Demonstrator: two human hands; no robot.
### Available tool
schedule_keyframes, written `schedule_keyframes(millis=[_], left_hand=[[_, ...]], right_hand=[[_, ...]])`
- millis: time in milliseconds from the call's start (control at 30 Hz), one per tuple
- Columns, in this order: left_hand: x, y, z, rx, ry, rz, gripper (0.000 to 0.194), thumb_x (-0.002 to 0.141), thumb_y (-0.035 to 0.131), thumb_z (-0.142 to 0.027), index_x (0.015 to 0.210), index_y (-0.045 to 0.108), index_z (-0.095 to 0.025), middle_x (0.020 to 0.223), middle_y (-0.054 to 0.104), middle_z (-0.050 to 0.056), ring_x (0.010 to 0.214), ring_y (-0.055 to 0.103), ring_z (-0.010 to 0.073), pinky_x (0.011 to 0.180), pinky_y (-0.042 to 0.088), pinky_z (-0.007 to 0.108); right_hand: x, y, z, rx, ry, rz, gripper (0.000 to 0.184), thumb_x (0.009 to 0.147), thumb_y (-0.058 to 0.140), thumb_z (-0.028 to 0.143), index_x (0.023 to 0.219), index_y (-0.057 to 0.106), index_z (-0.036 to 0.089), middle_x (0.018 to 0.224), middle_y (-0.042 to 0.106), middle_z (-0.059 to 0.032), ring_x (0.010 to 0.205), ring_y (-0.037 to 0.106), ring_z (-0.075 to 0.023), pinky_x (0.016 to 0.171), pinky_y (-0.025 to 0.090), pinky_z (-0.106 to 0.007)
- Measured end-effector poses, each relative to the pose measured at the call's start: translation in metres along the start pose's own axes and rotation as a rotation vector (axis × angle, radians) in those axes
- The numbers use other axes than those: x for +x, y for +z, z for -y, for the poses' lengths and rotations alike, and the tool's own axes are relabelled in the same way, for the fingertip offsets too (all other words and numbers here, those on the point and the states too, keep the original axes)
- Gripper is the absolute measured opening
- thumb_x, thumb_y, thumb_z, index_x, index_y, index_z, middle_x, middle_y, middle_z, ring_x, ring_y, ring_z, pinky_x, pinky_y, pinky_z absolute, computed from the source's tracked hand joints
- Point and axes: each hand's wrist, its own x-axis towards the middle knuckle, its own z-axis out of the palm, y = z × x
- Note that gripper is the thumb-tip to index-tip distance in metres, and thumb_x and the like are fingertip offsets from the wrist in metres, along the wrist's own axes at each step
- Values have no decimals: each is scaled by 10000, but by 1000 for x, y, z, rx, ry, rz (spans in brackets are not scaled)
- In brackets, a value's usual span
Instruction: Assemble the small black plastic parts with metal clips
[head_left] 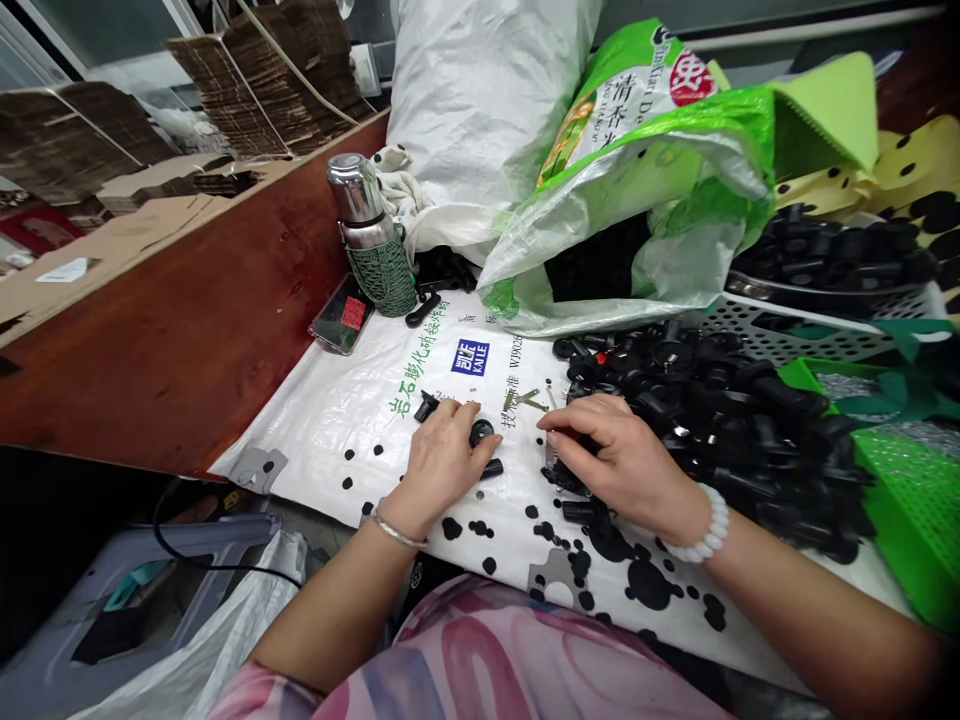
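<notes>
My left hand (444, 455) rests low over the white sack, fingers curled around a black plastic part (481, 432) whose round end shows between thumb and index finger. Beside the thumb is a short black cylinder (491, 468); I cannot tell if it belongs to the same part. Another black piece (426, 405) pokes out past the knuckles. My right hand (630, 455) has its thumb and index tips brought together; anything between them is too small to make out. Thin brass-coloured strips (525, 400) lie just beyond, between the hands. More black parts (566, 478) sit under the right palm.
A large heap of black plastic parts (720, 420) spreads on the right, beside a green basket (911, 510). Behind stand an open green-and-white bag (622, 230) and a steel flask (367, 230) next to a phone (343, 318). A wooden board (187, 290) borders the left.
</notes>
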Motion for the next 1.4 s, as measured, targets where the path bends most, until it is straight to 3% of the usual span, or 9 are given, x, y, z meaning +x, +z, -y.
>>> schedule_keyframes(millis=[133,233,333,433,533,600,833,1233,1400], left_hand=[[13,5,2,-199,-83,12,105,707,610,-154,806,634,-184,785,581,47,834,577,235,805,451,391],[14,3,8,-326,-131,15,107,741,582,-171,839,627,-172,802,614,55,804,602,213,748,484,364],[14,-3,9,-495,-196,59,200,833,491,-268,957,578,-137,793,649,66,625,628,155,545,510,282],[13,-9,3,-925,-369,132,276,866,456,-317,1040,534,-117,854,663,88,581,633,117,499,508,234],[11,-13,-7,-1451,-586,217,311,883,430,-334,1067,545,-111,955,661,121,704,661,134,654,543,269],[8,-15,-13,-1588,-628,271,319,902,379,-302,1081,552,-102,1014,657,142,797,669,164,749,538,301],[-9,-16,-25,-1669,-568,391,260,900,425,-211,1077,590,-113,989,673,119,849,674,188,735,546,269],[-19,-14,-26,-1696,-521,393,248,839,558,-234,1060,610,-134,931,672,83,841,665,175,689,550,238],[-22,-12,-28,-1636,-464,323,294,800,615,-252,1069,602,-132,864,679,75,842,657,181,729,531,275]], right_hand=[[-6,-4,2,132,101,-3,116,775,525,190,811,635,198,766,666,-15,744,600,-162,753,444,-306],[-13,-8,2,278,183,8,105,775,539,207,822,632,197,795,671,-16,741,613,-160,708,476,-283],[-18,-12,1,411,250,24,103,780,558,247,822,636,195,791,675,-18,727,619,-159,683,496,-269],[-20,-12,1,455,291,-3,122,776,583,286,823,644,191,780,678,-24,706,620,-161,671,503,-270],[-21,-11,2,472,308,-62,146,777,595,311,844,647,192,793,680,-30,701,623,-163,663,506,-271],[-21,-9,4,473,307,-105,141,774,604,309,850,647,198,799,679,-26,703,624,-162,659,506,-267],[-23,-5,13,442,220,-175,85,777,608,239,851,642,212,821,671,-13,748,626,-156,705,499,-264],[-25,4,19,371,79,-164,92,806,569,173,872,618,213,841,652,-18,794,607,-149,731,482,-269],[-25,0,28,317,89,-185,63,793,585,174,832,628,197,799,656,-12,738,611,-135,687,484,-246]])
